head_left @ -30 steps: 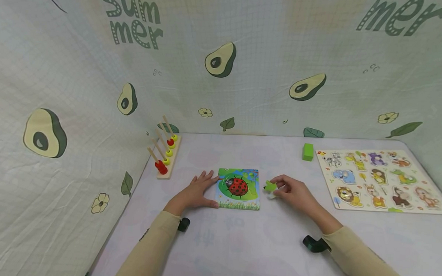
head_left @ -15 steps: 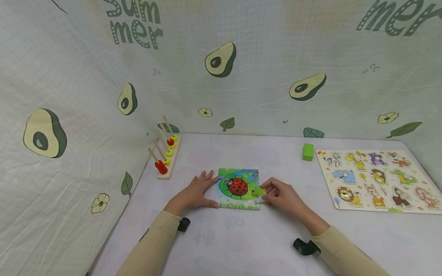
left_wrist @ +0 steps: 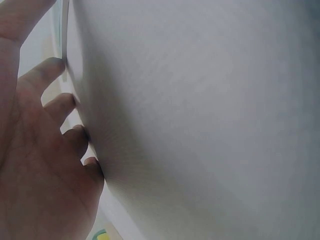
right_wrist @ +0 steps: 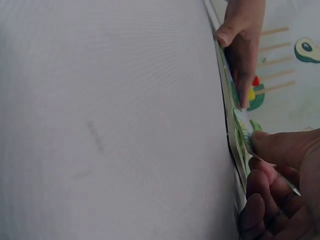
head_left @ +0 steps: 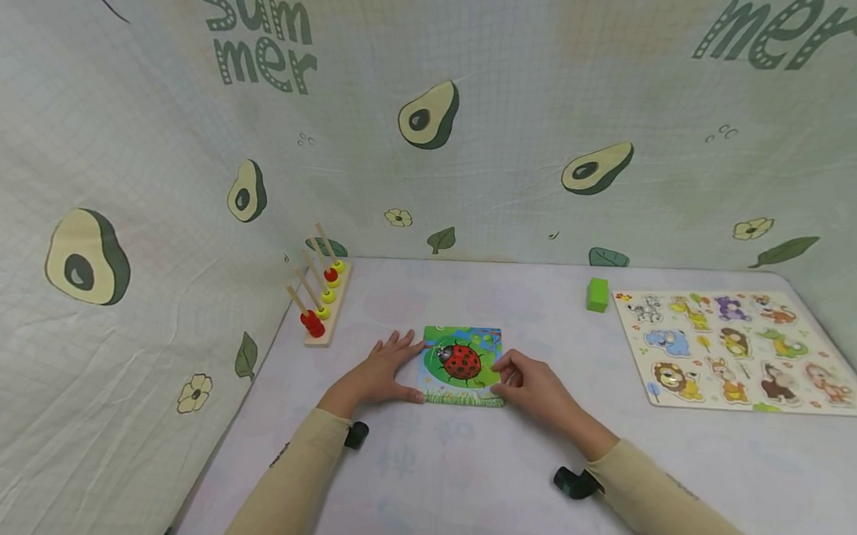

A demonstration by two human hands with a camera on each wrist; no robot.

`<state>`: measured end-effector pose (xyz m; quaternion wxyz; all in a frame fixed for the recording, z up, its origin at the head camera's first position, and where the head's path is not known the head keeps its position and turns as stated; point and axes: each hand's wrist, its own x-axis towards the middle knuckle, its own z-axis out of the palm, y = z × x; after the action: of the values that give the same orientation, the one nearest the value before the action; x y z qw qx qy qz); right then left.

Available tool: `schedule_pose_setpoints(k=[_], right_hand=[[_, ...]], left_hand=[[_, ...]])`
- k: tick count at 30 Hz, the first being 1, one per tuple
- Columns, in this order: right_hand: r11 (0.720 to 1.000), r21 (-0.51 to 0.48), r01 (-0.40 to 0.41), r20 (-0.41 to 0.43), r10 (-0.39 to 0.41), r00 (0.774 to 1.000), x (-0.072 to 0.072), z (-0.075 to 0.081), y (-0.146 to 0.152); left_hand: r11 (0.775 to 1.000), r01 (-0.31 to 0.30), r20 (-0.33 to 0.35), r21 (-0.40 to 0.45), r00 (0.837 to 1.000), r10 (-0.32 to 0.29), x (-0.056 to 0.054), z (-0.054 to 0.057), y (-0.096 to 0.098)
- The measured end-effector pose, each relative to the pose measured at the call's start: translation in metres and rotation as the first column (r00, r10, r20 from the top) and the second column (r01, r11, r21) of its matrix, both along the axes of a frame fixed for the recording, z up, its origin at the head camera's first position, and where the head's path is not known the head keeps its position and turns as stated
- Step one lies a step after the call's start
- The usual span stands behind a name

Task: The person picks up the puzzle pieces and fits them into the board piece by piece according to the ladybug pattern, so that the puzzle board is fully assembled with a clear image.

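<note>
A square ladybug jigsaw puzzle [head_left: 446, 390] lies flat on the table. Along its left edge my left hand [head_left: 375, 375] rests with fingers spread, thumb and a fingertip touching the board's side. At the opposite edge my right hand [head_left: 538, 390] pinches a green puzzle piece [right_wrist: 244, 129] between thumb and fingers. The right wrist view has this piece tilted, its tip right at the board's surface. From the head, the fingers hide part of the piece, which overlaps the picture's right side.
A wooden bead counter [head_left: 335, 315] with red and yellow beads stands on the left. Farther back, to the right, is a green block [head_left: 597, 295]. Beside it lies a large animal peg puzzle [head_left: 704, 359]. A printed cloth [head_left: 503, 207] rises behind the table.
My right hand has moved left with the puzzle piece, from beside the board to over its right edge. The left hand has stayed in place.
</note>
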<state>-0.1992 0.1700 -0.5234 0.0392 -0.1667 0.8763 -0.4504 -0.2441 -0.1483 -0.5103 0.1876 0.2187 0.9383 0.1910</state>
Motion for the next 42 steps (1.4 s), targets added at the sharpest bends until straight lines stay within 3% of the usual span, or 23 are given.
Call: schedule_pose_setpoints(k=[15, 20, 28, 42], right_hand=[[0.996, 0.090, 0.028, -0.069, -0.021, 0.997, 0.005, -0.004, -0.007], [0.993, 0.118, 0.002, -0.092, 0.009, 0.996, 0.005, -0.001, -0.005], [0.975, 0.208, -0.074, -0.058, 0.088, 0.994, 0.004, 0.003, -0.005], [0.964, 0.256, -0.072, -0.039, 0.085, 0.996, 0.003, 0.006, -0.009]], left_hand=[[1.000, 0.000, 0.001, 0.000, 1.000, 0.000, -0.001, -0.001, -0.001], [1.000, -0.001, 0.004, -0.002, 1.000, 0.001, 0.000, 0.000, 0.000], [1.000, -0.003, 0.002, -0.010, 1.000, 0.003, 0.000, -0.001, 0.000], [1.000, 0.001, 0.000, -0.007, 1.000, -0.001, -0.002, -0.002, -0.001]])
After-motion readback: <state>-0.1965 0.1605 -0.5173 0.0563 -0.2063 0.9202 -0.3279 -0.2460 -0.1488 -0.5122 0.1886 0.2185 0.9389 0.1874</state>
